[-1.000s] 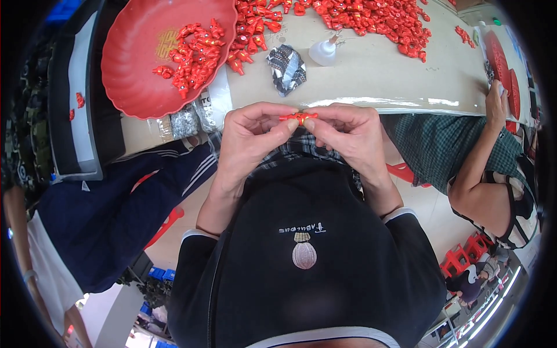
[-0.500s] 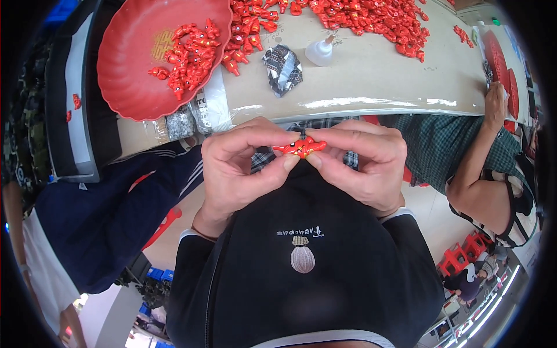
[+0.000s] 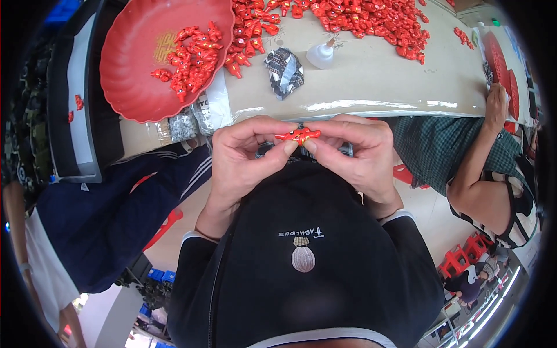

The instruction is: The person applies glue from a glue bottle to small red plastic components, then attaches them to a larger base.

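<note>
A small red figurine (image 3: 300, 136) with gold markings is held up in front of my chest, just off the table's near edge. My left hand (image 3: 246, 152) pinches its left end between thumb and forefinger. At the other end, the thumb and forefinger of my right hand (image 3: 360, 152) close on it the same way. A small dark piece shows at the figurine's top, between my fingertips; what it is I cannot make out. Farther off, a red scalloped plate (image 3: 130, 87) carries a heap of similar red figurines (image 3: 197, 61).
On the table (image 3: 371, 87) lie a large pile of red figurines (image 3: 371, 26), a crumpled patterned wad (image 3: 284, 72) and a small white bottle (image 3: 321, 55). Clear bags (image 3: 183, 124) sit beside the plate. Co-workers flank me; one person's hand (image 3: 496, 107) rests near red trays (image 3: 496, 55) at right.
Both hands have risen slightly toward the table and drawn a little closer together, with the figurine still pinched between them. The figurine has tilted slightly.
</note>
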Action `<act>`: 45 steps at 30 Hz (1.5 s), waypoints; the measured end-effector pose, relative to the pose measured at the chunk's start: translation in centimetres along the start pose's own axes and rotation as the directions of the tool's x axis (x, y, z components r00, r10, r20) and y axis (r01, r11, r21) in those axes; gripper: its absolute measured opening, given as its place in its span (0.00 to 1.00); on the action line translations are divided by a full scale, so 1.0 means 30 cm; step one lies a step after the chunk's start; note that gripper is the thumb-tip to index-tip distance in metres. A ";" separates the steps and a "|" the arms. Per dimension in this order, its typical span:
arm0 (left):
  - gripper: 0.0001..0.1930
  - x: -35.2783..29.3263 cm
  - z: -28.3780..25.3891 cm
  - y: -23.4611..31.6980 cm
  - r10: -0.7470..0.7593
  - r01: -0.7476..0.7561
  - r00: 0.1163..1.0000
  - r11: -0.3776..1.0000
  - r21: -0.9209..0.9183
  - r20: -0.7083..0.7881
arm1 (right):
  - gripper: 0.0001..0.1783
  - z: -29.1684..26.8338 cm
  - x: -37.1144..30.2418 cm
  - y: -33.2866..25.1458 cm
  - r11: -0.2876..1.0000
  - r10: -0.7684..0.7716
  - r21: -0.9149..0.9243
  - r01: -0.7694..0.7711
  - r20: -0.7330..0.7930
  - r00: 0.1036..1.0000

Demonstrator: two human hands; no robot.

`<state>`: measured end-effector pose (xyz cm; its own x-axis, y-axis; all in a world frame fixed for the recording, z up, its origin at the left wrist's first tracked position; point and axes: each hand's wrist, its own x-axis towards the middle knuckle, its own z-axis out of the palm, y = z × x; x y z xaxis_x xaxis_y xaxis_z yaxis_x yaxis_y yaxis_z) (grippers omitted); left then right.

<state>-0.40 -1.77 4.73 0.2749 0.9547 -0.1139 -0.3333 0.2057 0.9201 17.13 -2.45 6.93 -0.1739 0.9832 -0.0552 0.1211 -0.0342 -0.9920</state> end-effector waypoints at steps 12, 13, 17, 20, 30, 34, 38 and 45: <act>0.13 0.017 -0.044 -0.049 -0.085 0.086 0.996 0.996 -0.035 0.024 | 0.14 -0.011 0.029 0.054 0.990 -0.113 -0.082 0.116 0.032 0.993; 0.13 0.016 -0.043 -0.049 -0.085 0.086 0.996 0.996 -0.035 0.024 | 0.14 -0.015 0.030 0.059 0.990 -0.114 -0.082 0.116 0.031 0.993; 0.14 0.018 -0.032 -0.056 -0.013 0.014 0.999 1.000 -0.015 0.053 | 0.17 -0.022 0.034 0.071 0.928 -0.325 -0.181 0.327 0.041 0.945; 0.14 0.020 -0.028 -0.058 0.009 -0.008 0.998 1.000 -0.017 0.060 | 0.17 -0.025 0.039 0.074 0.879 -0.417 -0.236 0.415 0.045 0.908; 0.13 0.030 -0.019 -0.031 -0.102 0.102 0.995 0.995 0.020 0.006 | 0.16 -0.040 0.044 0.095 0.928 -0.307 -0.207 0.310 0.046 0.951; 0.13 0.034 -0.018 -0.045 -0.018 0.017 1.000 0.997 0.073 0.016 | 0.15 -0.041 0.036 0.112 0.971 -0.227 -0.065 0.229 0.036 0.973; 0.13 0.030 -0.012 -0.049 -0.037 0.039 0.999 0.996 0.075 -0.027 | 0.14 -0.035 0.033 0.113 0.983 -0.180 -0.043 0.180 0.006 0.984; 0.10 0.031 -0.014 -0.070 0.069 -0.057 0.997 0.966 0.251 -0.037 | 0.13 -0.031 0.026 0.118 0.991 -0.133 0.030 0.133 -0.006 0.991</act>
<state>0.18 -1.22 2.55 0.2176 0.9739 -0.0642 -0.1118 0.0902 0.9896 18.35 -1.64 3.49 -0.1824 0.9801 0.0783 0.0672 0.0919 -0.9935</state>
